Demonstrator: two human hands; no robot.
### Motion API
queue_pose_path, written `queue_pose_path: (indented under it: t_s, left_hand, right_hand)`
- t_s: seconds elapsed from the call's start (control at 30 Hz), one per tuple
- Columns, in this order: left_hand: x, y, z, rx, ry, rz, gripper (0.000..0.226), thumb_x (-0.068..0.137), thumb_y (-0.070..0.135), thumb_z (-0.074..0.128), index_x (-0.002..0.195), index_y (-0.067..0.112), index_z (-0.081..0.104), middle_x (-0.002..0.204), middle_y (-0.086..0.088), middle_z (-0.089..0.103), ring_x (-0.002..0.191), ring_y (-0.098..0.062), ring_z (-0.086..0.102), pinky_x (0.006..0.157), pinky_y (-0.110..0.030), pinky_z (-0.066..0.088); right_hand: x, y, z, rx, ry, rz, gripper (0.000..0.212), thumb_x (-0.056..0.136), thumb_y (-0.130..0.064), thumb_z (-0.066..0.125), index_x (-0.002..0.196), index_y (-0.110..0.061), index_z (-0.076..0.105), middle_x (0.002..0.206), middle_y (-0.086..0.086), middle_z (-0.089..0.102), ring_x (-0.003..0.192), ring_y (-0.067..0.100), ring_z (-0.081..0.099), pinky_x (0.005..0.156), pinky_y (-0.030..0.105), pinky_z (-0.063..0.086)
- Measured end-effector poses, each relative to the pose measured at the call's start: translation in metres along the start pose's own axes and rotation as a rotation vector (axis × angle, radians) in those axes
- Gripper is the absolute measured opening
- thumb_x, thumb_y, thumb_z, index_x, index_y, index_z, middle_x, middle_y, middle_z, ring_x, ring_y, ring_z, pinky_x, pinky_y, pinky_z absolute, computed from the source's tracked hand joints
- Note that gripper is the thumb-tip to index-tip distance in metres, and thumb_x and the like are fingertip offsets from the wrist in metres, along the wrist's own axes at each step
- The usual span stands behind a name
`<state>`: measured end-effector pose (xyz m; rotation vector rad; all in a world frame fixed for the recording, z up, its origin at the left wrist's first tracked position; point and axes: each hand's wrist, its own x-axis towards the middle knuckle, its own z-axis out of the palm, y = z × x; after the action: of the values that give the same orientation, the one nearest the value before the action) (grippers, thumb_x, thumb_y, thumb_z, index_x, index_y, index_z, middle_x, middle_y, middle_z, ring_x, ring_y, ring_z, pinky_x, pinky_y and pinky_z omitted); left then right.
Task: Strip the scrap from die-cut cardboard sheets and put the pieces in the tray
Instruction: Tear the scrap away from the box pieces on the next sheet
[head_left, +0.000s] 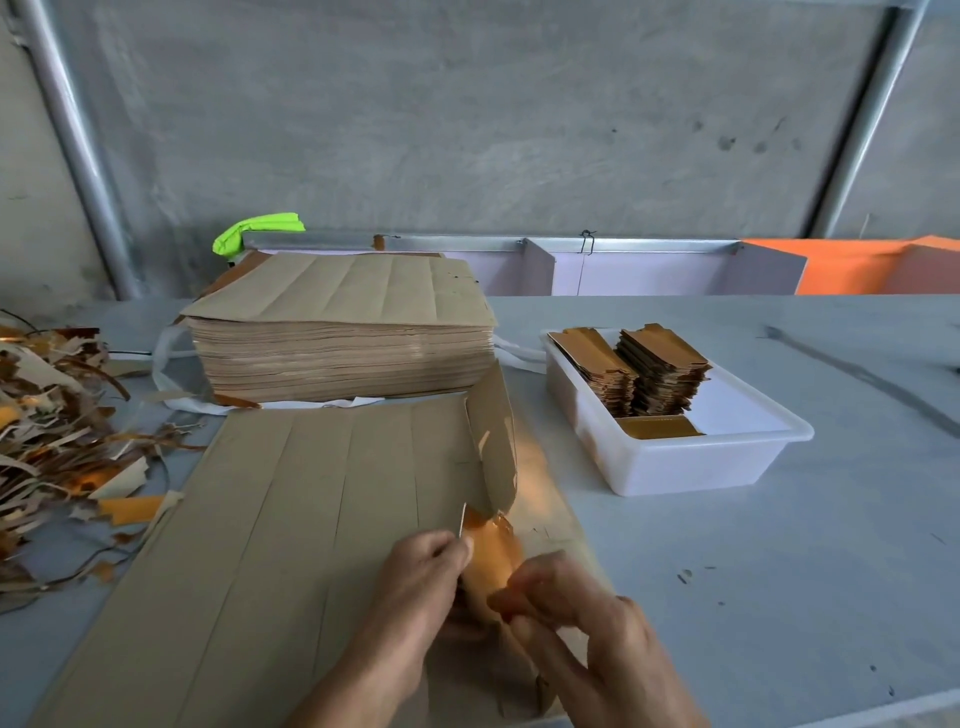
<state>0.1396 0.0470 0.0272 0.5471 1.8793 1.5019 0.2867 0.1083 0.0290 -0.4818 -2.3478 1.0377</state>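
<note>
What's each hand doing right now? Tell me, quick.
Left hand: pinches the edge of the cardboard strip.
Right hand: fingers curled round the same strip's gold-faced end.

I see the grey worktop (779, 571) carrying a flat die-cut sheet (291, 519), the sheet stack (337, 343) behind it, a white tray (691, 462) right, a scrap pile (57, 431) left.

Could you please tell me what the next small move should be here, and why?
Probably keep peeling the gold-faced cardboard strip free toward the far edge. Both the left hand and right hand grip its near end, while its far part still joins the flat brown die-cut sheet; the white plastic tray waits alongside.
</note>
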Motion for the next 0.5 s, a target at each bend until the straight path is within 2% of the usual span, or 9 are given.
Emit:
queue_pose_path:
  t_s: [0.07, 0.13, 0.2, 0.27, 0.33, 0.37, 0.43, 0.5]
  left_hand:
    - [0.002, -0.006, -0.003, 0.012, 0.014, -0.005, 0.027, 0.097, 0.016, 0.049, 0.073, 0.006, 0.054, 0.074, -0.014, 0.051, 0.069, -0.023, 0.049, 0.062, -0.03, 0.038]
    - [0.003, -0.008, -0.004, -0.005, 0.044, -0.001, 0.028, 0.096, 0.013, 0.052, 0.069, 0.005, 0.054, 0.072, -0.014, 0.051, 0.068, -0.023, 0.048, 0.062, -0.029, 0.036]
    - [0.003, -0.008, -0.002, -0.039, 0.067, 0.016, 0.026, 0.092, 0.01, 0.058, 0.066, 0.006, 0.058, 0.067, -0.01, 0.056, 0.065, -0.02, 0.05, 0.06, -0.028, 0.038]
    - [0.002, -0.006, 0.002, -0.022, 0.091, 0.038, 0.021, 0.09, 0.012, 0.061, 0.069, 0.01, 0.061, 0.07, -0.006, 0.061, 0.066, -0.017, 0.054, 0.062, -0.026, 0.04]
    - [0.003, -0.006, 0.007, 0.043, 0.117, 0.06, 0.017, 0.089, 0.016, 0.063, 0.073, 0.011, 0.063, 0.074, -0.005, 0.064, 0.069, -0.015, 0.057, 0.061, -0.023, 0.04]
    - [0.003, -0.007, 0.008, 0.086, 0.134, 0.075, 0.017, 0.089, 0.018, 0.064, 0.072, 0.012, 0.063, 0.071, -0.002, 0.064, 0.066, -0.012, 0.056, 0.058, -0.021, 0.039]
    - [0.005, -0.008, 0.009, 0.162, 0.167, 0.128, 0.027, 0.088, 0.018, 0.065, 0.062, 0.013, 0.057, 0.053, 0.012, 0.053, 0.051, -0.005, 0.045, 0.05, -0.017, 0.034]
    - [0.005, -0.008, 0.008, 0.223, 0.218, 0.186, 0.039, 0.087, 0.016, 0.066, 0.053, 0.017, 0.048, 0.037, 0.013, 0.041, 0.038, -0.002, 0.039, 0.041, -0.012, 0.027]
  right_hand:
    - [0.002, -0.005, -0.004, 0.287, 0.002, 0.2, 0.02, 0.091, -0.043, 0.056, 0.097, -0.025, 0.051, 0.093, -0.01, 0.073, 0.087, 0.009, 0.068, 0.075, 0.025, 0.054]
    - [0.008, 0.0, -0.007, 0.402, 0.207, 0.367, 0.014, 0.094, -0.027, 0.053, 0.09, -0.013, 0.054, 0.086, -0.003, 0.074, 0.078, 0.012, 0.07, 0.064, 0.024, 0.054]
    - [0.015, 0.007, -0.007, 0.317, 0.348, 0.435, 0.011, 0.094, -0.006, 0.053, 0.086, -0.012, 0.058, 0.081, 0.001, 0.072, 0.072, 0.011, 0.069, 0.058, 0.021, 0.052]
    - [0.023, 0.013, -0.004, 0.215, 0.274, 0.478, 0.018, 0.091, 0.0, 0.055, 0.087, -0.016, 0.061, 0.084, 0.002, 0.071, 0.068, 0.012, 0.068, 0.053, 0.017, 0.05]
    - [0.03, 0.017, -0.003, 0.264, 0.165, 0.545, 0.019, 0.093, 0.001, 0.053, 0.09, -0.014, 0.065, 0.081, 0.008, 0.07, 0.062, 0.015, 0.066, 0.049, 0.016, 0.049]
    - [0.034, 0.017, -0.005, 0.401, 0.152, 0.59, 0.021, 0.095, 0.002, 0.048, 0.092, -0.009, 0.065, 0.077, 0.012, 0.071, 0.058, 0.017, 0.065, 0.048, 0.018, 0.05]
    - [0.041, 0.015, -0.01, 0.81, 0.172, 0.68, 0.021, 0.097, 0.005, 0.04, 0.1, -0.002, 0.059, 0.075, 0.021, 0.07, 0.054, 0.023, 0.062, 0.046, 0.024, 0.052]
    - [0.042, 0.017, -0.018, 1.148, 0.212, 0.735, 0.018, 0.095, 0.005, 0.042, 0.106, 0.001, 0.055, 0.08, 0.025, 0.069, 0.054, 0.024, 0.063, 0.044, 0.025, 0.054]
